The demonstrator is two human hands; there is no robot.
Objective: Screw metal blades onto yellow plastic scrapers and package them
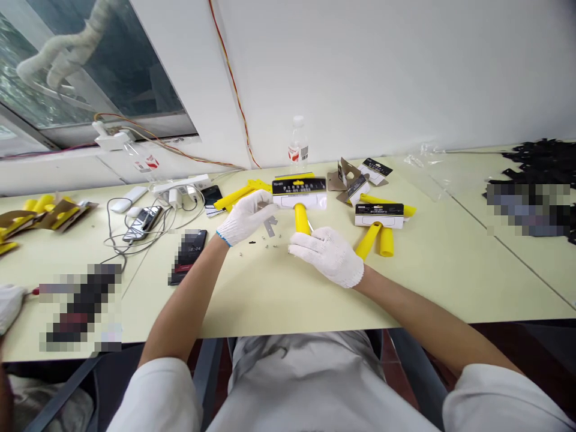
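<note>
My gloved left hand [248,217] pinches the left edge of a black-and-white printed card on a yellow-handled scraper [302,219]. My gloved right hand [327,254] is closed around the lower end of its yellow handle. A thin metallic piece shows beside the handle at my right fingers; I cannot tell what it is. Below the card, on the table, lie a grey metal blade [269,226] and several small screws [266,246]. Another yellow-handled tool [236,197] lies just behind my left hand. The scraper's head is mostly hidden by the card.
More carded yellow scrapers [379,217] lie at right, with opened cardboard packaging [348,183] behind. A plastic bottle [297,147] stands by the wall. Phones [191,252], cables and a power strip [182,185] occupy the left. Black parts [542,162] pile up far right. Another person's gloved hand [9,306] is far left.
</note>
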